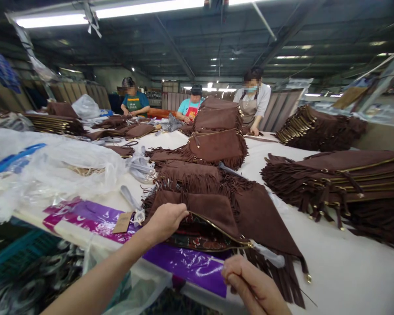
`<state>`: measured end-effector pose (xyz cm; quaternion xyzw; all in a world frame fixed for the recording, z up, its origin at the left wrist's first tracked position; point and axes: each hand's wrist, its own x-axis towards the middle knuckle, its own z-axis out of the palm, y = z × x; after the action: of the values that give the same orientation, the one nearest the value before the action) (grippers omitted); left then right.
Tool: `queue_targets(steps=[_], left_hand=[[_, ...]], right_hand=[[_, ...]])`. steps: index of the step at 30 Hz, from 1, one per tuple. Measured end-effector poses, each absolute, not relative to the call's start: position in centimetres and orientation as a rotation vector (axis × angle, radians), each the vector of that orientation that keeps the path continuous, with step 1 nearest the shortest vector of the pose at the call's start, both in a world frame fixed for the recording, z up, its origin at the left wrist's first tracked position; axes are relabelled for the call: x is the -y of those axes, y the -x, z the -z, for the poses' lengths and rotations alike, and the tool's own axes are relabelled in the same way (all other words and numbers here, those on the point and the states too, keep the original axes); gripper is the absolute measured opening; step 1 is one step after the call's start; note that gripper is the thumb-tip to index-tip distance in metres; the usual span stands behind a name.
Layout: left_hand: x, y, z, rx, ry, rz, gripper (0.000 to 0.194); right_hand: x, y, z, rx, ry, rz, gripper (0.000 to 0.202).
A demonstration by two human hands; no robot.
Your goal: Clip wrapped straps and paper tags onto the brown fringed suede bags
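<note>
A brown fringed bag (210, 205) lies at the table's front edge with its gold zipper undone, showing a patterned lining (197, 240). My left hand (167, 221) is closed on the bag's upper edge, near the left end of the zipper. Close to the zipper's right end, my right hand (251, 280) is curled with thumb and fingers pressed together; what they pinch is hidden. A wrapped zipper pull (269, 254) hangs just above that hand. Under the bag lies a glossy purple sheet (197, 271). A cardboard tag (122, 222) sits left of my left hand.
More brown bags (216, 144) are piled behind, and a large stack (348, 183) stands at the right. Clear plastic bags (68, 162) cover the left side. A teal crate (19, 253) is below the table edge. Three people, one a masked co-worker (254, 96), are across the table.
</note>
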<state>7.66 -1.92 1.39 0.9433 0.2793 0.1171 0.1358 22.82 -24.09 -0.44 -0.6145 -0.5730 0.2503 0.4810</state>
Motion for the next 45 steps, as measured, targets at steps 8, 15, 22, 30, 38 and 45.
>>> queue_targets(steps=[8,15,22,30,38,45], left_hand=[[-2.4,-9.7,-0.8,-0.837,-2.283,-0.420,0.032],[-5.9,-10.1,1.1,-0.866,-1.911,-0.268,0.028],[-6.6,-10.1,1.9,-0.884,-1.629,-0.274,0.029],[-6.7,-10.1,1.7,-0.912,-1.436,-0.322,0.025],[-7.1,-10.3,2.5,-0.934,-1.348,-0.331,0.025],[-7.1,-9.9,2.5,-0.922,-1.329,-0.342,0.025]], right_hand=[[16.5,-22.3,-0.2,1.739,1.619,-0.377,0.024],[14.8,-20.9,0.7,1.909,2.054,-0.254,0.021],[10.7,-17.6,-0.2,1.692,1.690,-0.529,0.026],[9.6,-17.4,1.3,1.794,1.703,-0.005,0.030],[10.1,-16.4,1.8,1.825,2.036,0.191,0.022],[8.4,-15.2,2.5,1.718,2.067,0.061,0.026]])
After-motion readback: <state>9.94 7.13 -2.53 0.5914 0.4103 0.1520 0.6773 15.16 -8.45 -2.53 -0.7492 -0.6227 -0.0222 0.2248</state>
